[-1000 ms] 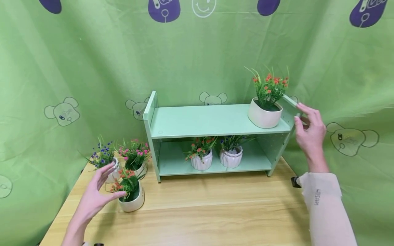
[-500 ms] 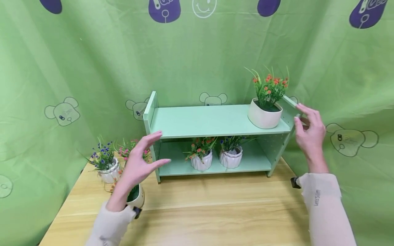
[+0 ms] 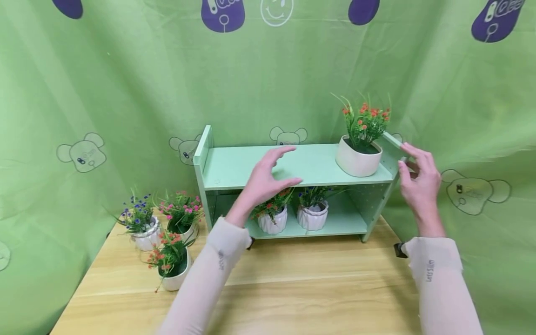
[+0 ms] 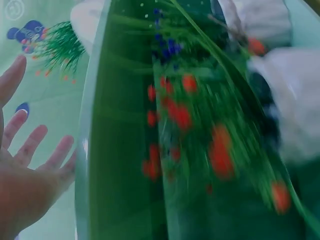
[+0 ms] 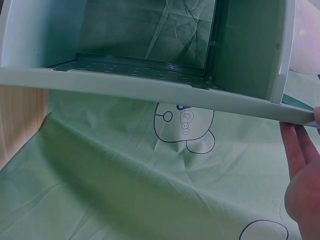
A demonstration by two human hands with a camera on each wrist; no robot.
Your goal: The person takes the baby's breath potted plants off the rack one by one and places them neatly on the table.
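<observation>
Left grip point(image 3: 264, 180) — spread wide, holding nothing — hangs near the shelf's point(image 3: 234, 165) middle; right grip point(image 3: 422, 181) pinches the shelf's right side. The white pot point(image 3: 358, 159), atop the shelf's right end, is best cupped low.

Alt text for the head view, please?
An empty left hand hovers near a green shelf; the right hand holds its right side panel. One potted plant stands on top, two below, three on the table.
</observation>
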